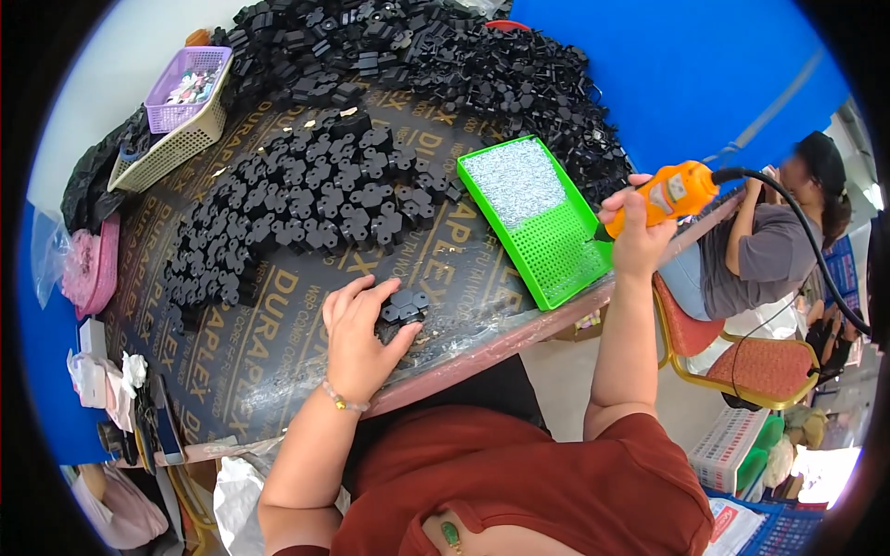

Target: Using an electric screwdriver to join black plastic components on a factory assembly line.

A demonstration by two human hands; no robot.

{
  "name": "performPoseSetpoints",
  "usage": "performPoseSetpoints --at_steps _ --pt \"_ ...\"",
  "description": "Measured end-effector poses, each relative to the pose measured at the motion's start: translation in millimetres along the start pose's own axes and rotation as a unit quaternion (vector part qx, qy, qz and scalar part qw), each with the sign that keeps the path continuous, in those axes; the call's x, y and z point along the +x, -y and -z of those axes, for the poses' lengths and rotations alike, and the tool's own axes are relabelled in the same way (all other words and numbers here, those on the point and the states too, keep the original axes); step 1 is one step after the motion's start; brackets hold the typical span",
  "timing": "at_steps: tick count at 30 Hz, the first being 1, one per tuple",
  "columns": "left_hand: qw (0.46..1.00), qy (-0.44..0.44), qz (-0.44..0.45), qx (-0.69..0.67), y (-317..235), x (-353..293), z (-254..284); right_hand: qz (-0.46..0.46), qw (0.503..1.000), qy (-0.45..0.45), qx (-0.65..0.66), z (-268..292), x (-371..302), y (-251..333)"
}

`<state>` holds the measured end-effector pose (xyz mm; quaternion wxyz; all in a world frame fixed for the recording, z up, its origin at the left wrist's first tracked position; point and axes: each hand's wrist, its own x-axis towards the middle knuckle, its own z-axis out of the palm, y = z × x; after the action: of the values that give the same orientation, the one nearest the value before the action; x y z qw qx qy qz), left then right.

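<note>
Black parts [306, 190] stand close together on the table [278, 371], left of the middle, the nearest rows roughly even; whether they are finished or waiting, I cannot tell. Just right of them, the left hand [357, 320] has its thumb and fingers closed around 1 more black part [405, 306] near the table's front edge. Judging by the driver's place, well apart from it, work on this piece is not yet done.

Next comes a green tray [565, 264]: small silvery pieces, apparently screws, cover its far half, while the near half shows mostly bare grid, so supply looks ample. Beyond it, a heap of loose black pieces [556, 88] suggests plenty is left, probably mid-batch. Farthest right, the right hand [640, 232] is clamped on an orange electric screwdriver [672, 195], its tip at the tray's right side.
</note>
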<state>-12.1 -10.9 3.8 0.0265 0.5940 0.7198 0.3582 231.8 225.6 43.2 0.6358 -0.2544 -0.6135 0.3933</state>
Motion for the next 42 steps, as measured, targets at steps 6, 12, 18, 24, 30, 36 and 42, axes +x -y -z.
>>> performPoseSetpoints --at_steps 6,12,18,24,30,36,42 --pt "0.999 0.003 0.017 -0.031 0.0 0.3 1.5 0.065 0.984 0.087 0.14 -38.8 -15.5 51.7" --pt "0.999 0.003 0.02 -0.03 3.8 -2.0 1.7 -0.035 0.934 0.248 0.254 -116.1 -57.9 65.2" --pt "0.999 0.003 0.018 -0.046 9.0 -2.5 0.1 -0.093 0.895 0.297 0.32 -166.6 -79.1 66.5" --pt "0.998 0.006 0.024 -0.066 10.0 -1.9 0.1 -0.103 0.883 0.321 0.326 -177.8 -85.0 57.7" --pt "0.997 0.014 0.025 -0.078 13.7 -3.4 -2.2 -0.099 0.877 0.351 0.314 -181.9 -89.2 48.7" --pt "0.996 -0.013 0.014 -0.086 11.3 -3.0 -3.9 -0.121 0.87 0.389 0.279 -182.6 -92.3 45.9" --pt "0.995 -0.001 0.009 -0.104 22.1 -3.3 -10.2 -0.162 0.881 0.374 0.241 -186.2 -95.1 56.5"
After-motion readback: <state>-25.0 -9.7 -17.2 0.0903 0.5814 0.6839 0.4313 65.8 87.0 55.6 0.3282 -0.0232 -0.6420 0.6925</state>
